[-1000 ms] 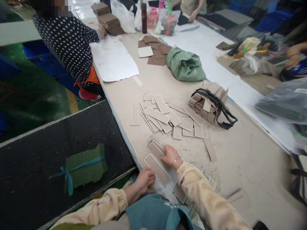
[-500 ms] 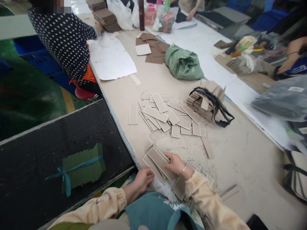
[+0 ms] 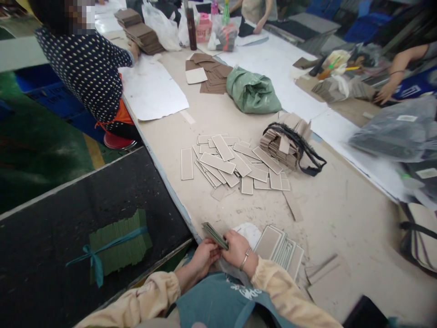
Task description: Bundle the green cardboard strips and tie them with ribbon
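A small stack of rectangular pieces (image 3: 215, 235), greenish along the edges, is held on edge between my two hands near the table's front corner. My right hand (image 3: 237, 248) grips its right end. My left hand (image 3: 204, 257) closes on the near lower side, the fingertips meeting those of my right hand. Right of my hands lies an overlapping row of pale-bordered tan rectangles (image 3: 282, 248). Farther off, a loose heap of similar tan rectangles (image 3: 235, 164) spreads over the table.
On the black surface at left lies a green bundle (image 3: 119, 246) tied with blue ribbon. A strapped brown bundle (image 3: 288, 141) and a green plastic bag (image 3: 252, 91) stand beyond the heap. A person in a dotted top (image 3: 82, 68) works at far left. Scraps (image 3: 327, 278) lie at right.
The pieces at my hands have gone from lying spread flat to standing on edge as one stack. My right hand has moved left, close against my left hand. The view has shifted slightly.
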Available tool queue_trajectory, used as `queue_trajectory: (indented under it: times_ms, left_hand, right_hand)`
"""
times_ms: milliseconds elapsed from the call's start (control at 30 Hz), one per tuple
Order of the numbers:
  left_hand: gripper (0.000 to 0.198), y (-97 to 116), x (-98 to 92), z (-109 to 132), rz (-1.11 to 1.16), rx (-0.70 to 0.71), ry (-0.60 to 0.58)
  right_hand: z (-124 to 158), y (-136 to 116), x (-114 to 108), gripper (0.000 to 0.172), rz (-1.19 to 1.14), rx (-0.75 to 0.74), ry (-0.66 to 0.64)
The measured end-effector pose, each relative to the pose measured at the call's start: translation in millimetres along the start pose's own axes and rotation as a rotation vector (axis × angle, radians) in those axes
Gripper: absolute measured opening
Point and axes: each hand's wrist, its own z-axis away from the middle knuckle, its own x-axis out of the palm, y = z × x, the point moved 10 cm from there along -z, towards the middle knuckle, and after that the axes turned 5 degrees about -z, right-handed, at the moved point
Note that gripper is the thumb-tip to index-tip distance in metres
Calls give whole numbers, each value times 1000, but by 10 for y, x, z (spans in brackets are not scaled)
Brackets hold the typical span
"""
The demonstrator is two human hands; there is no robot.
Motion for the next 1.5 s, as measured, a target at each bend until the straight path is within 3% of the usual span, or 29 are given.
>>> queue_trajectory:
  times_ms: [100,200,267,400,467,533,700,767,900,967,1100,1233,1333,1500]
  left_hand:
    - [19,45,-43,35,-99,38,28]
    - [22,13,-73,48,-216,10,35]
    - [21,-37,-52,47,-274,-24,-5]
    - [28,-106,-19,36,-340,-67,-62]
    - [35,-115,22,25,-354,-69,-98]
    - [42,-112,88,12,-363,-61,-146]
    - [48,-54,262,-37,-367,-38,-226]
    - [47,-3,345,-44,-345,-10,-259]
    - [45,81,546,-6,-319,63,-373]
    - [44,159,637,23,-372,149,-415]
    - [43,487,831,150,-568,492,-473]
    - [58,763,947,288,-909,798,-391]
    - [64,786,1045,324,-1086,929,-399]
    - [66,630,1049,97,-1201,968,-412]
  right_hand:
    - [115,27,-310,16,67,34,138]
    - [158,271,-561,14,175,161,231]
    - [142,440,-567,20,227,221,223]
    - [105,585,-336,56,201,207,204]
    - [115,617,-215,60,59,197,220]
    - [139,653,-150,54,-111,203,245]
    - [195,678,-210,35,-350,189,278]
    - [225,688,-253,35,-622,170,294]
    - [311,706,-274,46,-1465,147,322]
    - [361,687,-327,48,-1619,120,332]
    - [459,675,-453,45,-1597,38,374]
    - [554,764,-498,35,-1342,38,501]
    - [536,770,-418,32,-1156,64,498]
    - [464,702,-331,52,-1087,-15,524]
